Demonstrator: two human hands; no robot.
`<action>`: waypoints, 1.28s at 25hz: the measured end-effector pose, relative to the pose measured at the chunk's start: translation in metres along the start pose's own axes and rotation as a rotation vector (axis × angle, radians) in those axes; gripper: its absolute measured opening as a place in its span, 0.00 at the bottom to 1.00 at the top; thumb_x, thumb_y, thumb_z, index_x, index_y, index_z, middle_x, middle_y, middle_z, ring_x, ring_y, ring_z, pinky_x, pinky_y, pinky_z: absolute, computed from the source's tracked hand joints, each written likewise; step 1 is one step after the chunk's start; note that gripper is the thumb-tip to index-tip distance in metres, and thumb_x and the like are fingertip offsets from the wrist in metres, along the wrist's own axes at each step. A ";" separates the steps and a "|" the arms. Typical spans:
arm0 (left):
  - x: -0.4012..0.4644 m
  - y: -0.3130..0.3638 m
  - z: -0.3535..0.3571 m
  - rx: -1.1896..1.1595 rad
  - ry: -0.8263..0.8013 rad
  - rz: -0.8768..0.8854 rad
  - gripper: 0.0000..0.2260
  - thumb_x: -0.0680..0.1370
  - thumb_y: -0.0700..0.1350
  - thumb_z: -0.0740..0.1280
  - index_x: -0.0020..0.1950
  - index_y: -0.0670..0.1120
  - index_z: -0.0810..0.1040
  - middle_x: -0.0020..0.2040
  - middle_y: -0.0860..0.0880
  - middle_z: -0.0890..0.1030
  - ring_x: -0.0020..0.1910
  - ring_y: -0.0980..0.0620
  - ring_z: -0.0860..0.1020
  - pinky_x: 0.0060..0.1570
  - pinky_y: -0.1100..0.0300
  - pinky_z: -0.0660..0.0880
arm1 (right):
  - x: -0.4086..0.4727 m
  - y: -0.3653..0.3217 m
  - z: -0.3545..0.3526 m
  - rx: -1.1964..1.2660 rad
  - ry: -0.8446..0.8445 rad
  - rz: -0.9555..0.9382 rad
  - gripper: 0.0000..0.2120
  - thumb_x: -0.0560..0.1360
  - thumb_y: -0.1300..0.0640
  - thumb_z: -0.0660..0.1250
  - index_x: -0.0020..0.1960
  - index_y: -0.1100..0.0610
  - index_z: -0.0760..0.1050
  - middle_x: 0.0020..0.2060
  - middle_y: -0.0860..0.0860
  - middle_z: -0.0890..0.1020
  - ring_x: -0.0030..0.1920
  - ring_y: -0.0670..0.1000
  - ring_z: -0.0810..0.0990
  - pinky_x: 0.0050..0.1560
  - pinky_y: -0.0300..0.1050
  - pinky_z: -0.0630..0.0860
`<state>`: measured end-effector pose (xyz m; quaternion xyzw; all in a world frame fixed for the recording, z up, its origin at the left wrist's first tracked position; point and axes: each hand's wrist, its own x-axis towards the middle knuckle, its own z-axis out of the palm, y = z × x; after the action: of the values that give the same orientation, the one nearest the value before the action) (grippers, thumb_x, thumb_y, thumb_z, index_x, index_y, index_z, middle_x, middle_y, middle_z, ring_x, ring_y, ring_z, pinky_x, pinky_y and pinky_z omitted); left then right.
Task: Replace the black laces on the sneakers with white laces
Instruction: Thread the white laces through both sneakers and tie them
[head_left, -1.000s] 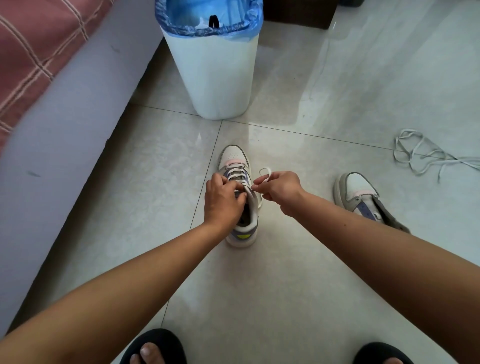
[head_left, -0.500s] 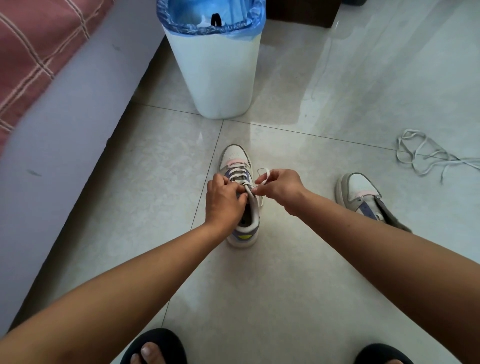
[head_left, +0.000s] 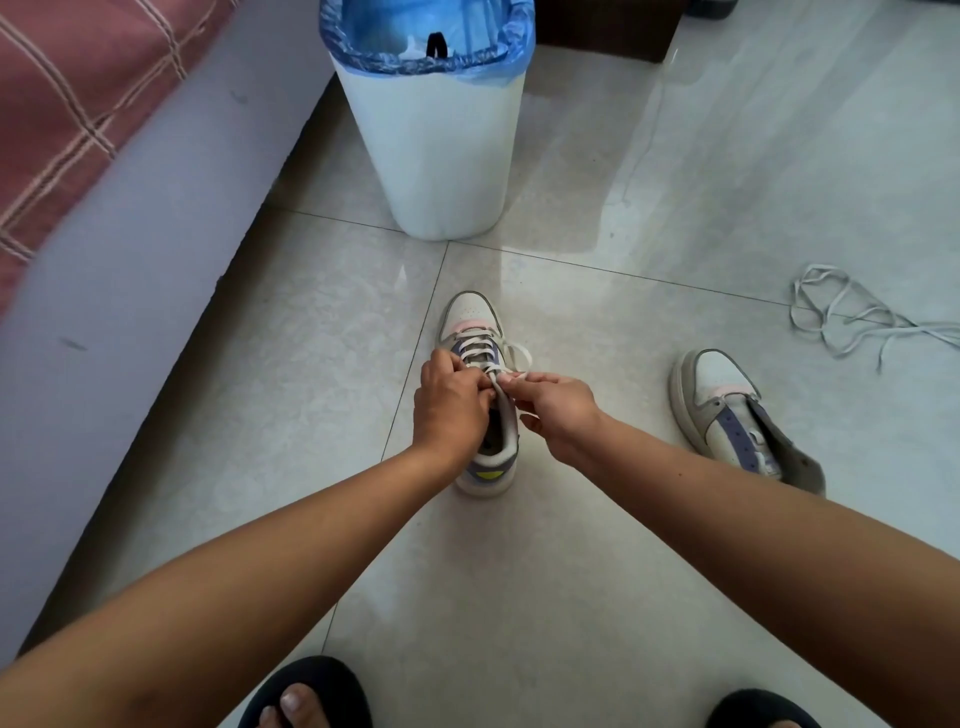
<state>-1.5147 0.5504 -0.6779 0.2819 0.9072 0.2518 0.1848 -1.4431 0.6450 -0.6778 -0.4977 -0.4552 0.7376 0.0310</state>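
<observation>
— Slippers (head_left: 311, 691) nearest, dark, at the bottom edge. Beyond them, what are the hands doing?

— Both work at the top of the near sneaker (head_left: 480, 415), which stands on the tiled floor (head_left: 519, 597) with its toe pointing away. The left hand (head_left: 452, 402) has its fingers curled at the collar, pinching the white lace (head_left: 485, 358); the right hand (head_left: 558, 405) pinches the lace's other end, a loop showing just past its knuckles.

— So which step?

— Lower eyelets are already crossed in white, so I judge this to be tightening or knotting at the top. Next calls for even tension on both ends.

— And after?

— The second sneaker (head_left: 727, 410), off to the right, shows no lace; a spare white lace (head_left: 852, 317) lies tangled farther out. Farthest, the white bin (head_left: 441, 150) holds something black inside, possibly a removed lace.
</observation>
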 end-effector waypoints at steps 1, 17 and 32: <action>-0.001 -0.001 0.000 0.013 -0.003 0.031 0.07 0.77 0.42 0.65 0.51 0.40 0.80 0.54 0.43 0.69 0.57 0.45 0.69 0.56 0.50 0.70 | -0.003 0.002 -0.001 0.001 -0.011 -0.016 0.03 0.72 0.61 0.72 0.43 0.56 0.78 0.36 0.48 0.80 0.37 0.44 0.77 0.37 0.36 0.69; -0.055 -0.012 -0.078 -1.211 -0.528 -0.460 0.13 0.82 0.41 0.53 0.40 0.41 0.71 0.39 0.40 0.82 0.42 0.44 0.80 0.29 0.61 0.76 | 0.003 0.005 -0.009 -0.033 -0.101 0.101 0.05 0.73 0.62 0.68 0.48 0.55 0.75 0.41 0.50 0.74 0.40 0.46 0.72 0.40 0.41 0.69; -0.046 -0.039 -0.059 -0.907 -0.230 -0.574 0.07 0.81 0.40 0.56 0.43 0.42 0.68 0.28 0.46 0.66 0.27 0.49 0.69 0.39 0.51 0.77 | 0.002 -0.031 -0.040 -0.065 -0.135 -0.008 0.05 0.76 0.57 0.67 0.45 0.58 0.73 0.28 0.50 0.70 0.26 0.46 0.65 0.34 0.40 0.69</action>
<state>-1.5242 0.4738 -0.6435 -0.0589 0.7221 0.5246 0.4471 -1.4264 0.6894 -0.6609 -0.4459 -0.4818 0.7543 -0.0131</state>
